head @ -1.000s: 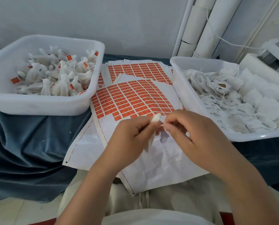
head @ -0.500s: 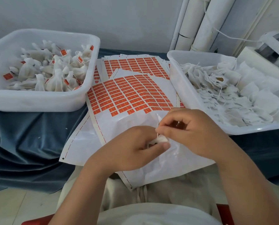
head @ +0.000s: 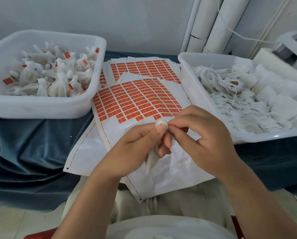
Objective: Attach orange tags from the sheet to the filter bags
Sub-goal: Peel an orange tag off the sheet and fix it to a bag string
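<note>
— What have the hands got?
— My left hand [head: 135,147] is curled round a bag [head: 151,161]. Thumb and forefinger squeeze its gathered neck, and the body hangs down below the palm. My right hand [head: 203,137] meets it from 3 o'clock, with thumb and forefinger pinched tight at that same neck and the other fingers curled. Whether a tag sits between those fingertips, I cannot tell.
— And under them?
— The sheet [head: 137,102] lies flat beneath both hands. Its orange rows are at 12 o'clock and its near part is bare white backing. A second sheet [head: 144,69] lies beyond it, partly covered.
— Further out?
— At 10 o'clock a white tub [head: 40,107] holds tied bags [head: 61,83] carrying orange tags [head: 67,55]. At 2 o'clock a second tub [head: 191,83] holds flat bags [head: 247,109] with loose strings. Both tubs stand on a blue cloth [head: 23,149]. White pipes [head: 218,23] stand against the wall at 1 o'clock.
</note>
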Tool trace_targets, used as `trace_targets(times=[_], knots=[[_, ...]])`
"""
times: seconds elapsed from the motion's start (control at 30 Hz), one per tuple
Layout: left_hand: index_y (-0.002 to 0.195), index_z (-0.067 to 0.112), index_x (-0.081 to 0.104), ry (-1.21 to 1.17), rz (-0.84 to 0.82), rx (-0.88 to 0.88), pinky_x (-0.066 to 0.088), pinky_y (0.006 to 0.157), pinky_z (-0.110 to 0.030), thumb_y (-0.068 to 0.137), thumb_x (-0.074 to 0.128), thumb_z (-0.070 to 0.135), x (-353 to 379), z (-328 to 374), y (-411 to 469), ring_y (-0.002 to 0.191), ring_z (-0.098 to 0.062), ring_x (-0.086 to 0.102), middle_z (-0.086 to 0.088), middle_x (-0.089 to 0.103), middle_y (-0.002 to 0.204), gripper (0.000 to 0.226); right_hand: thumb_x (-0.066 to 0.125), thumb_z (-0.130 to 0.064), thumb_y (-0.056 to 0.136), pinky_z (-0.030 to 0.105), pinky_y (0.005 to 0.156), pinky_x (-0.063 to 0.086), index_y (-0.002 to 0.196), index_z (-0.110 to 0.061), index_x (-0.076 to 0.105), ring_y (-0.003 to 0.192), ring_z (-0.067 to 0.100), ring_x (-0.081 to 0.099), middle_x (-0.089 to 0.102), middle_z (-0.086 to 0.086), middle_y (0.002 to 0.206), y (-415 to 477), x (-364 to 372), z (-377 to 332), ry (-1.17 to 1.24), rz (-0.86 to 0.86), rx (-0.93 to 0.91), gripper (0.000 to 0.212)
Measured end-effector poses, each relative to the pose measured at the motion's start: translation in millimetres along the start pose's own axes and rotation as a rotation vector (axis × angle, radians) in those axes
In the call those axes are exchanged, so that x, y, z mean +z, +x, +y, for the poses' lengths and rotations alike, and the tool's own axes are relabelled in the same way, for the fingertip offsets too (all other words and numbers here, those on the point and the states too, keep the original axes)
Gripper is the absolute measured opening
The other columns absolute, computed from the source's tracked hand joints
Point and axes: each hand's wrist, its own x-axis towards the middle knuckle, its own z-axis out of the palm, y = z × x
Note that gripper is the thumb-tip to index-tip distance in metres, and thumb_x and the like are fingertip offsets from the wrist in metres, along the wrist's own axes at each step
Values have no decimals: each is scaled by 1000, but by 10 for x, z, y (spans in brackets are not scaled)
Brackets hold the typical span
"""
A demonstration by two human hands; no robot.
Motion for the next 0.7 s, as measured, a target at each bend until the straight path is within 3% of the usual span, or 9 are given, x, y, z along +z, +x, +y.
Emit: trace_targets(times=[0.1,0.23,0.33,0.4,0.47,0.6,0.7], knots=[[83,33,69,25,10,-33,56,84,-40,109,36,43,-27,-3,-6,73,-20,60,4,61,72,43,62,-16,102,24,77,50,96,-9,78,83,10,62,66,-2,91,-2,-58,21,-100,-39,-98,18],[85,30,71,50,-14,-83,56,87,-50,109,37,46,-46,-41,0,74,-19,61,5,63,74,45,65,-15,101,29,72,50,97,-8,79,79,13,60,65,-1,88,11,-121,80,-186,-98,-145,16],[85,29,72,3,-34,-114,56,86,-48,108,38,48,-37,-81,9,73,-18,60,5,62,73,45,67,-13,98,30,70,50,92,-9,79,77,13,59,65,-1,85,10,-95,76,-206,-81,-127,14],[83,26,71,-130,-38,-124,55,82,-40,107,44,51,-31,-106,11,69,-18,57,4,58,68,44,66,-17,96,26,70,50,89,-16,77,78,11,61,65,-6,85,15,-69,43,-68,-66,-22,13],[80,22,69,-338,-35,-144,52,81,-35,104,52,49,-34,-127,16,63,-15,52,4,54,64,41,64,-22,95,27,71,52,89,-26,75,79,14,64,66,-8,85,23,-54,30,256,-102,189,13],[75,15,62,-648,-16,-207,50,74,-31,104,60,40,-34,-155,38,56,-12,48,1,50,59,38,63,-27,93,23,67,48,88,-24,78,71,11,56,63,-4,78,31,13,36,860,-335,610,16],[73,15,60,-725,-24,-242,51,72,-30,107,48,35,-15,-149,44,52,-11,47,2,49,56,41,64,-35,92,23,64,47,87,-24,78,71,12,54,60,0,79,18,35,69,937,-355,677,19]])
